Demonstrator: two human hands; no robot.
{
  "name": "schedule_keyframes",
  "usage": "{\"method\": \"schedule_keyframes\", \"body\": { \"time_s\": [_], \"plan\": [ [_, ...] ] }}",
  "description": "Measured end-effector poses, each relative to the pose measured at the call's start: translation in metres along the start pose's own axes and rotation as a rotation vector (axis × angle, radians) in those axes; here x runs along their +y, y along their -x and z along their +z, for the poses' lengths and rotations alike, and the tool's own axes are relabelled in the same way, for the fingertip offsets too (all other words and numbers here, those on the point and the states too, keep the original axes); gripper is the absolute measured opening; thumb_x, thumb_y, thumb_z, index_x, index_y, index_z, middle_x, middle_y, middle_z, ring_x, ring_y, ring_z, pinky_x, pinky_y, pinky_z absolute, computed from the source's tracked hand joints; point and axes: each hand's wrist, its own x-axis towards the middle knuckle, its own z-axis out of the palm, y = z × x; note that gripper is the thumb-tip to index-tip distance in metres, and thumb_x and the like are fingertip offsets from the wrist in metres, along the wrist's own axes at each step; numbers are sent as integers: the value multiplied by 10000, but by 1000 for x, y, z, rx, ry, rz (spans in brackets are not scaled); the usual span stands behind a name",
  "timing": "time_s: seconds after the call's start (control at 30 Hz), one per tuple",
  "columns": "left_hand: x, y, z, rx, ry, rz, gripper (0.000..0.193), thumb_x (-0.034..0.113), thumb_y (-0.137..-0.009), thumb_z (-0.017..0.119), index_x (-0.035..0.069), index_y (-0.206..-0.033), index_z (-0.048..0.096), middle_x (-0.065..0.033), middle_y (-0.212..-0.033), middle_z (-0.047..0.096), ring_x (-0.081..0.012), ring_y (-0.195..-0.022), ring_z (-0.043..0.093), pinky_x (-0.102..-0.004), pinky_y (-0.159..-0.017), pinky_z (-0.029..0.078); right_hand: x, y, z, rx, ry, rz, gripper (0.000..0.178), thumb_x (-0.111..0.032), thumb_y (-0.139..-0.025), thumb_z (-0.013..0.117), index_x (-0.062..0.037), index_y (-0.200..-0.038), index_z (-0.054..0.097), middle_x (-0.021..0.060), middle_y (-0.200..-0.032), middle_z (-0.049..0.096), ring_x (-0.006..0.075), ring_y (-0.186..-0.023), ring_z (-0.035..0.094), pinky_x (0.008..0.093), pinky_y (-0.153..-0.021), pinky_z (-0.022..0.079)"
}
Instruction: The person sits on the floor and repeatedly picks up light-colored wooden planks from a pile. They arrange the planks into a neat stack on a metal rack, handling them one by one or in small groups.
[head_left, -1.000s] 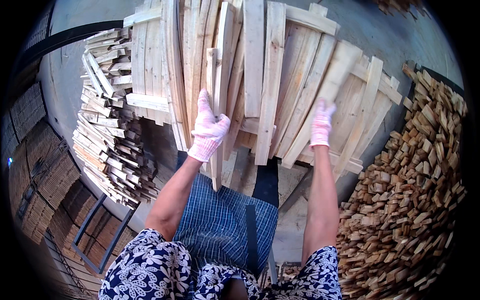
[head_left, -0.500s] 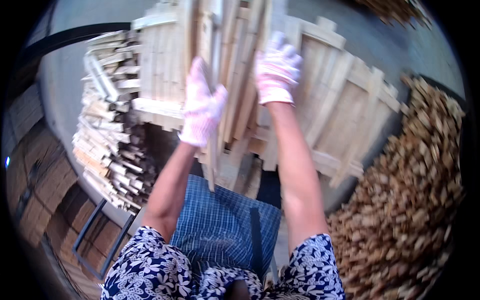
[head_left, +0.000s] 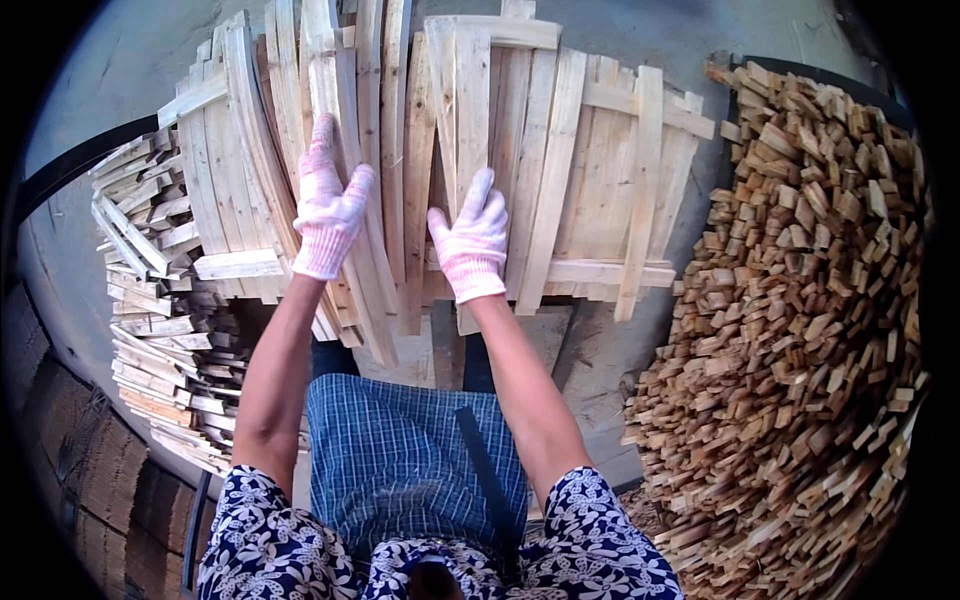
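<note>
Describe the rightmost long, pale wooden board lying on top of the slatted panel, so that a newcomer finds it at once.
On the right spreads a large heap of small brown wooden blocks. Just left of it lies a pale slatted wooden panel with two wooden crosspieces. The board lies over both crosspieces, while the slats directly beside it run beneath them.

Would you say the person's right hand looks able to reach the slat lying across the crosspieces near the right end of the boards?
Probably yes: the slat lies on top with nothing over it, and only flat-lying boards separate it from the gloved right hand.
</note>
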Motion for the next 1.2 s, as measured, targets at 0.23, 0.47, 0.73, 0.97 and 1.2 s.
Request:
{"method": "schedule_keyframes", "body": {
  "time_s": [0.23,0.47,0.73,0.97,1.2],
  "plan": [
    [34,13,31,-105,-47,-109,792,98,-900,670,101,-1591,283,-212,-1506,443,-337,-1415,406,-453,-1186,290,17,7,-48,-93,-399,95,991,-211,-909,685,-157,-1628,4,261,-1464,415,465,-1103,606,547,-951,522],
    [35,14,49,-101,-223,-70,724,202,-932,675,46,-1557,345,-264,-1430,505,-410,-1309,496,-472,-1131,358,203,-25,-75,28,-1,134,871,-339,-944,666,-193,-1630,149,290,-1513,358,487,-1323,459,527,-1106,418],
    [61,-56,7,-29,-39,77,706,217,-956,663,32,-1553,333,-257,-1540,392,-391,-1400,411,-451,-1167,347,152,-56,-19,-182,-122,275,798,-379,-963,635,-270,-1622,198,297,-1496,349,478,-1333,440,495,-1118,392],
    [58,-63,69,-129,-655,-91,836,318,-887,672,301,-1595,228,-333,-1424,426,-514,-1245,455,-550,-1025,444,222,-88,-109,-96,386,72,766,-439,-919,656,-289,-1584,307,231,-1487,418,422,-1366,424,535,-1131,361],
    [117,-27,99,-133,-23,263,903,74,-818,742,65,-1591,277,-174,-1301,515,-316,-1183,484,-435,-1061,412,237,-69,-38,127,-153,-11,688,-313,-1034,499,-71,-1599,190,302,-1473,433,472,-1366,432,513,-1131,384]
  ]
}}
